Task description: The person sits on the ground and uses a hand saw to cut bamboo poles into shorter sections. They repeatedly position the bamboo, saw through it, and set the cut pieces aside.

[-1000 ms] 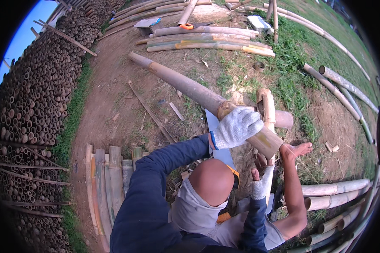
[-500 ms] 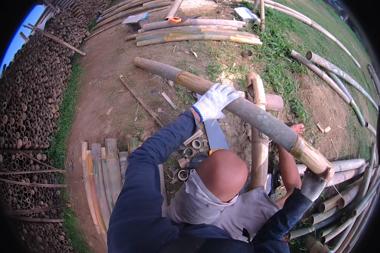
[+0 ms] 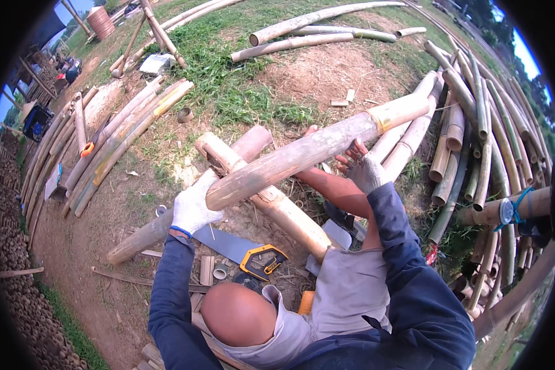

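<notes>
Head camera: a thick bamboo pole slants up to the right across the middle, over a pale stripped post. The white-gloved left hand clasps it near its lower part; in line beyond the glove, a bamboo length runs down to the left, the join hidden. The right hand, in a fingerless glove, is unclenched with fingers spread at the pole's lower edge; whether they bear on it I cannot tell.

In the way below are the post, the person's bare right leg under the pole, and a handsaw whose blade lies just beside the left wrist. Bamboo offcuts lie near the saw's yellow-and-black handle. A short bamboo piece crosses the post's upper end.

On the right, the pole's far end reaches over two pale lengths, close to a dense stack of bamboo. At the left, well apart, more poles lie together, an orange-handled saw by them.

Beyond the pole, grass and a dirt patch stretch to three poles lying on the ground; bare earth spreads at the left.
</notes>
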`<action>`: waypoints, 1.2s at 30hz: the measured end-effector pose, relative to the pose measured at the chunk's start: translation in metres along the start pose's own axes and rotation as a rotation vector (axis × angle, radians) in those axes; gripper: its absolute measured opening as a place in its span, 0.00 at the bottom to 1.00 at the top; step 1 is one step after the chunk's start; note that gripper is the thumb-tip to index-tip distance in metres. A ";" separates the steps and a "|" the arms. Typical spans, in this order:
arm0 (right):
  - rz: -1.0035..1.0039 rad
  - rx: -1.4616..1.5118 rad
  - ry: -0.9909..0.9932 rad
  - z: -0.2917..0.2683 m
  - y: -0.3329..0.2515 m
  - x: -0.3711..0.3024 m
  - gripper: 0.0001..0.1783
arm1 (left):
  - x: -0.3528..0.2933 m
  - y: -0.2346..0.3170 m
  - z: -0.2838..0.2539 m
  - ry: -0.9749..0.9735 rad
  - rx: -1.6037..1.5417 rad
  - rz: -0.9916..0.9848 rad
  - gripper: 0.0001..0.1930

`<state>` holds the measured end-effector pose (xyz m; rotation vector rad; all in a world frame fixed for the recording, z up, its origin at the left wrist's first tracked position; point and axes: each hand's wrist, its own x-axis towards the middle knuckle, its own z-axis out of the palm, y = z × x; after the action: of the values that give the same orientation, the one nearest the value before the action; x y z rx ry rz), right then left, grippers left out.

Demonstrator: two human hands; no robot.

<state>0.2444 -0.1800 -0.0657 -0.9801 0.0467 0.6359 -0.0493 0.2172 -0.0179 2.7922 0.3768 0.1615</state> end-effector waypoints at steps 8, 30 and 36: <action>0.158 -0.012 -0.071 0.067 0.098 0.034 0.33 | 0.017 0.061 0.032 -0.098 -0.274 0.013 0.47; -0.141 -0.773 -0.241 0.074 0.140 0.058 0.27 | -0.105 -0.028 -0.029 -0.019 -0.040 -0.317 0.45; -0.124 -1.027 -0.501 0.110 0.249 -0.107 0.34 | -0.036 -0.010 -0.001 -0.140 -0.075 -0.299 0.52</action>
<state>0.0009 -0.0470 -0.1579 -1.7513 -0.8520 0.7822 -0.0867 0.2163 -0.0222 2.6160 0.7290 -0.0865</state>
